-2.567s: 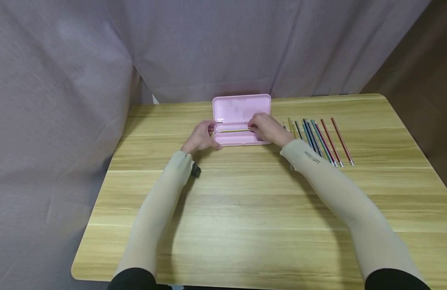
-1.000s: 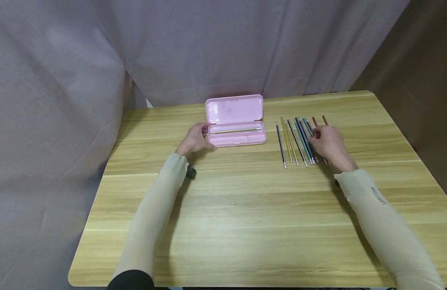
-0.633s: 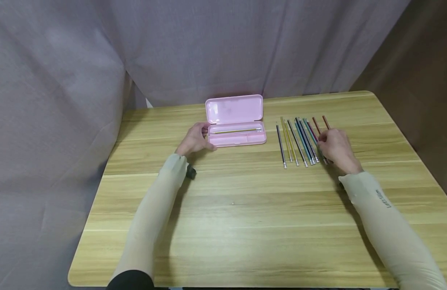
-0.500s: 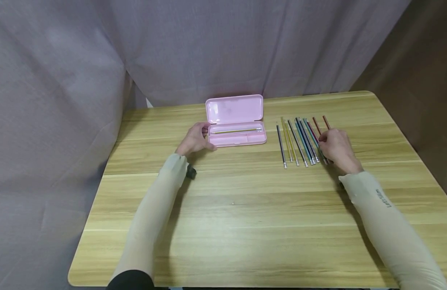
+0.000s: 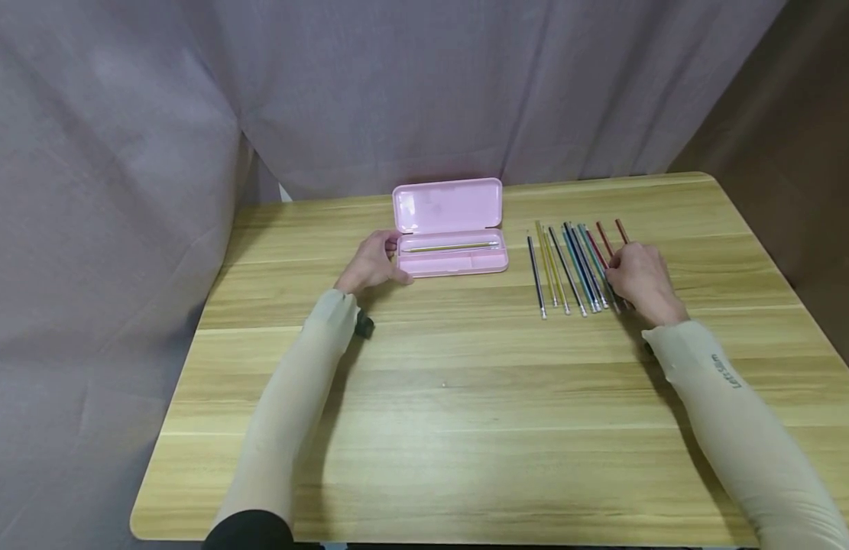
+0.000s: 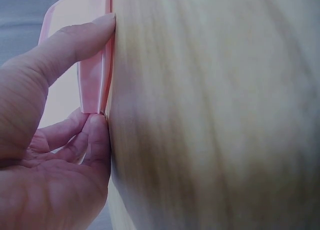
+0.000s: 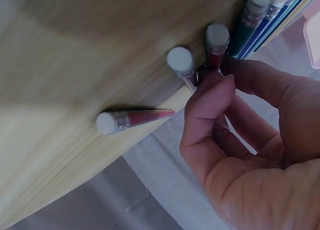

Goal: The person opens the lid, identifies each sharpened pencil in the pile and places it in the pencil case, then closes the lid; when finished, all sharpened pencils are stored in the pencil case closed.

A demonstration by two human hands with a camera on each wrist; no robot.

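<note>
An open pink pencil case (image 5: pixel 452 263) lies at the table's far middle, with one yellow pencil (image 5: pixel 452 247) inside. My left hand (image 5: pixel 374 262) holds the case's left end; the thumb (image 6: pixel 65 44) and a finger pinch its pink wall (image 6: pixel 94 84). A row of several coloured pencils (image 5: pixel 568 267) lies to the right of the case. My right hand (image 5: pixel 636 276) rests over the red pencils at the row's right end. In the right wrist view its thumb (image 7: pixel 207 104) and fingers pinch a red pencil (image 7: pixel 182 64) near the eraser, between two other red pencils (image 7: pixel 135 118).
The wooden table (image 5: pixel 465 382) is bare in front of my arms. A grey curtain (image 5: pixel 396 92) hangs right behind its far edge and down the left side. The table's right edge runs just past the pencils.
My right hand has left the pencil case, crossed to the right end of the pencil row and closed its fingers on a red pencil. The left hand has stayed on the case.
</note>
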